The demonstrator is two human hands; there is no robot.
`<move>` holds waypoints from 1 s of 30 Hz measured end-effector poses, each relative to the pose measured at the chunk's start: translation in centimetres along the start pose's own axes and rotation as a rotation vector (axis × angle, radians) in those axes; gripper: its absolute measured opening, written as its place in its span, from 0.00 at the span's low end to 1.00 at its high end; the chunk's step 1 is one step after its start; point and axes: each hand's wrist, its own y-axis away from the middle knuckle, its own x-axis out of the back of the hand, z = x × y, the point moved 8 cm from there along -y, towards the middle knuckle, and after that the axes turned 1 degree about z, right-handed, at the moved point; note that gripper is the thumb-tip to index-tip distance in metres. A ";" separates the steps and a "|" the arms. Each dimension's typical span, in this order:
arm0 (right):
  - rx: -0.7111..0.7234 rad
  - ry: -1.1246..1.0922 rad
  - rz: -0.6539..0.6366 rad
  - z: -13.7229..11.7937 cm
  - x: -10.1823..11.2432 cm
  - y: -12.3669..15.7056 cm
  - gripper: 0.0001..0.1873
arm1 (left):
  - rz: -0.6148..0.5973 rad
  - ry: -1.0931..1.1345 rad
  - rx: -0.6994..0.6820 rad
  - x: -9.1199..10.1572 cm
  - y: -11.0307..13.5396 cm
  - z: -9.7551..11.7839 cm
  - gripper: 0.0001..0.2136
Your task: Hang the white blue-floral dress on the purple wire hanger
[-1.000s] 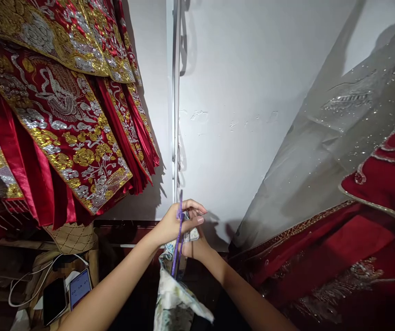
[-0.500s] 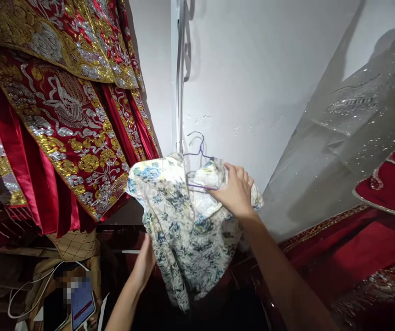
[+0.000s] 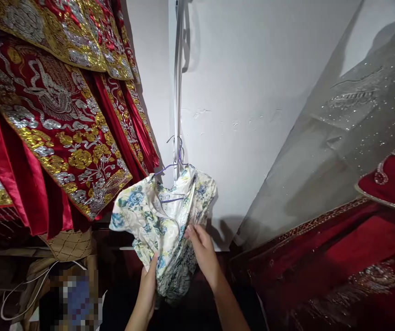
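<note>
1. White wall (image 3: 239,82) behind; a red embroidered costume (image 3: 54,124) hangs left.
2. Mid-scene, near the metal pole (image 3: 179,59), a floral blouse (image 3: 138,207) sits on a purple wire hanger (image 3: 180,157).
3. Left hand (image 3: 148,280) grips its lower left side; right hand (image 3: 204,253) touches the front, pinching or not, I can't tell.
4. Uneven tugging might slip the wide neckline off the thin wire; swinging left could snag embroidery.

A purple wire hanger (image 3: 179,159) carried the floral top (image 3: 167,230), whose shoulders lay over its sloping arms while its lower bar (image 3: 172,200) showed across the open neckline.
</note>
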 end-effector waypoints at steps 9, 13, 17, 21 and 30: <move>-0.102 -0.095 -0.062 3.9 -5.0 0.1 0.23 | -0.167 0.111 0.285 -2.1 2.9 -1.5 0.28; -0.122 -0.290 -0.118 4.3 -5.2 2.0 0.20 | -0.231 0.156 0.337 -3.0 3.5 -2.8 0.31; -0.234 -0.416 -0.155 5.1 -3.1 3.1 0.19 | -0.342 0.137 0.388 -4.6 4.1 -3.7 0.30; -0.174 -0.379 -0.227 4.0 -1.8 3.3 0.22 | -0.370 0.116 0.413 -5.2 4.1 -4.9 0.31; -0.297 -0.483 0.059 7.3 -0.8 3.6 0.24 | -0.051 0.018 0.144 -0.3 -0.6 -1.8 0.21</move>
